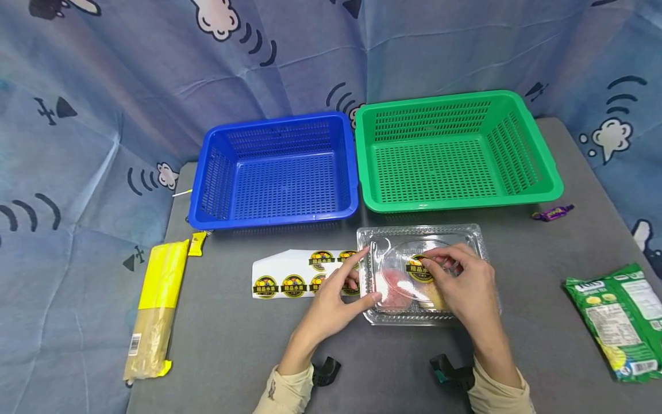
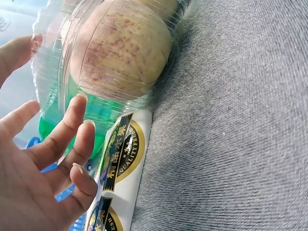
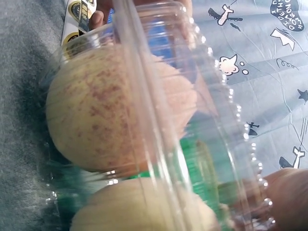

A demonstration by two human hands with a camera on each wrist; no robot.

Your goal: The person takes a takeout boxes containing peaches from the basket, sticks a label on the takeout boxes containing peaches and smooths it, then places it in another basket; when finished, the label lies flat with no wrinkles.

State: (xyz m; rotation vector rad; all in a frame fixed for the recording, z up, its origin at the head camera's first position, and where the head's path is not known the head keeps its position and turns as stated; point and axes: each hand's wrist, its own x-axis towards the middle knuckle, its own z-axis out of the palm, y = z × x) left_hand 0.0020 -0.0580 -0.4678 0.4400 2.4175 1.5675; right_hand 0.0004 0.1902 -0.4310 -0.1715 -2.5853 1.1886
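A: What's farthest left of the left grip?
B: A long yellow-and-tan packet (image 1: pixel 157 307) on the counter (image 1: pixel 222 356), with a small yellow packet (image 1: pixel 197 244) just beside it. Beyond the left grip stands a blue basket (image 1: pixel 279 222).
A: And nearer?
B: A sticker sheet (image 1: pixel 274 261) reaches from its left to beneath its fingers. The left grip (image 1: pixel 333 302) itself is wide, thumb and forefinger spread against the left side of a clear lidded box (image 1: pixel 408 318).
A: What's inside? From the head I see only pink and yellow through the lid.
B: The left wrist view shows a round, speckled fruit (image 2: pixel 125 48); the right wrist view shows two fruits clearly.
A: The right grip (image 1: pixel 462 276)?
B: Narrow, pinching a round label (image 1: pixel 419 269) over the lid. Only the head view shows that; I can't tell how much of the label touches plastic.
A: Past it?
B: A green basket (image 1: pixel 465 203) beyond it, a purple-wrapped sweet (image 1: pixel 552 214) beyond and right, and a green bag (image 1: pixel 615 325) farthest right.
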